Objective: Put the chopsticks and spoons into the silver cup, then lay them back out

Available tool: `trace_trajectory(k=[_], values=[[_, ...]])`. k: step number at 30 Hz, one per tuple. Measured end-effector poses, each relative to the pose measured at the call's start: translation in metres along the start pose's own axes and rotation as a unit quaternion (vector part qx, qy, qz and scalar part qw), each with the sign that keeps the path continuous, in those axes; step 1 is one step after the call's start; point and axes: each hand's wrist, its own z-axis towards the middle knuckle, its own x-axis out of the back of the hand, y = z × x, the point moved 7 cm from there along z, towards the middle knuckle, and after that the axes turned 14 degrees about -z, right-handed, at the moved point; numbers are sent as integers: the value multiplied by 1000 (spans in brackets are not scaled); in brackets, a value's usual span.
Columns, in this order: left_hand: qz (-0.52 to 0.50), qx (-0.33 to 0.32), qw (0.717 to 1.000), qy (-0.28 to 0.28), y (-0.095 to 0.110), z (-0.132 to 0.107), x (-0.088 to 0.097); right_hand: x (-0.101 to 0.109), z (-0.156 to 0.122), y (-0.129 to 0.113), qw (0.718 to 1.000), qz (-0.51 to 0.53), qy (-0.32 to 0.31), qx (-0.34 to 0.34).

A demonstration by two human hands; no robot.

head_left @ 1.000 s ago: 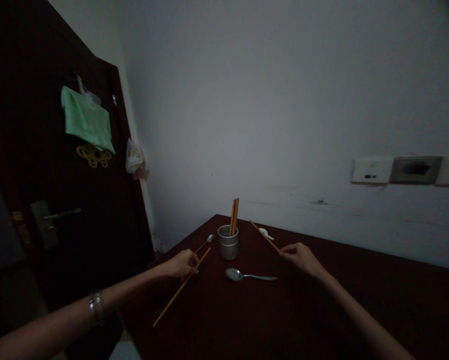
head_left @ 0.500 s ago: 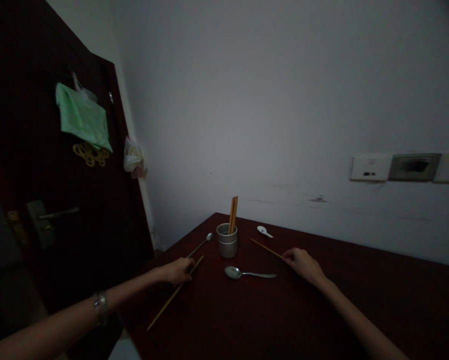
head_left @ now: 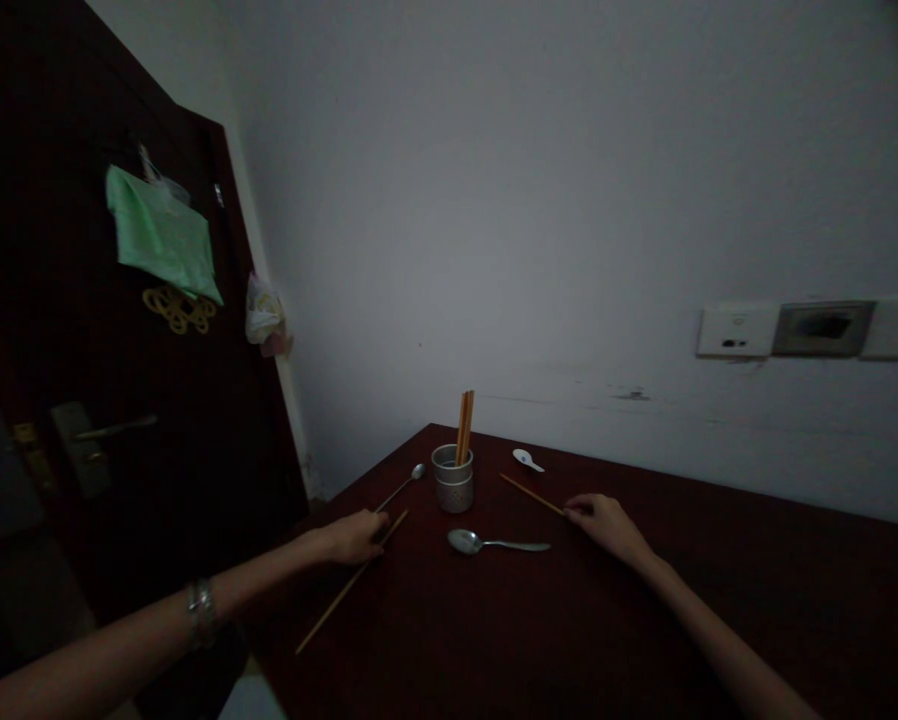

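My left hand (head_left: 355, 537) is closed with its fingers around the middle of a wooden chopstick (head_left: 332, 609), which lies slanted at the left side of the table. Just beyond these fingers is a long-handled spoon (head_left: 417, 471), its handle end hidden by the hand. To the right, my right hand (head_left: 605, 524) pinches the near end of another chopstick (head_left: 528, 491). Between the two hands a metal spoon (head_left: 464, 541) lies flat, bowl to the left. Behind it stands a metal utensil holder (head_left: 454, 490) with several chopsticks (head_left: 465, 428) upright inside.
A small white spoon (head_left: 527, 460) rests near the back edge of the dark red table (head_left: 494, 640). Behind rises a pale wall (head_left: 494, 250) with sockets (head_left: 738, 332). At left is a dark door (head_left: 36, 250) hung with a green cloth (head_left: 162, 235).
The view has shifted very slightly. Both hands stay in place on their chopsticks, and the spoons and holder have not moved.
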Motion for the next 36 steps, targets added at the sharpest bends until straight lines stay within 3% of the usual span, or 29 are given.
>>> trace_trajectory(k=[5, 8, 11, 14, 17, 22, 24, 36], values=[[50, -72, 985, 145, 48, 16, 52, 6, 4, 23, 994, 93, 53, -35], [-11, -146, 967, 211, 78, 39, 82, 6, 5, 34, 987, 134, 66, -53], [-124, -159, 951, 236, 92, 74, 96, 3, 5, 36, 985, 152, 64, -49], [-253, -141, 932, 217, 98, 111, 90, 2, 4, 34, 986, 150, 62, -45], [-380, -116, 896, 200, 101, 141, 79, 1, 4, 33, 986, 149, 58, -44], [-550, -116, 816, 132, 102, 167, 67, 0, 5, 34, 986, 152, 53, -47], [-581, -123, 799, 93, 102, 172, 64, 0, 5, 33, 986, 152, 55, -49], [-585, -148, 796, -51, 105, 178, 45, -1, 5, 32, 986, 154, 50, -42]])
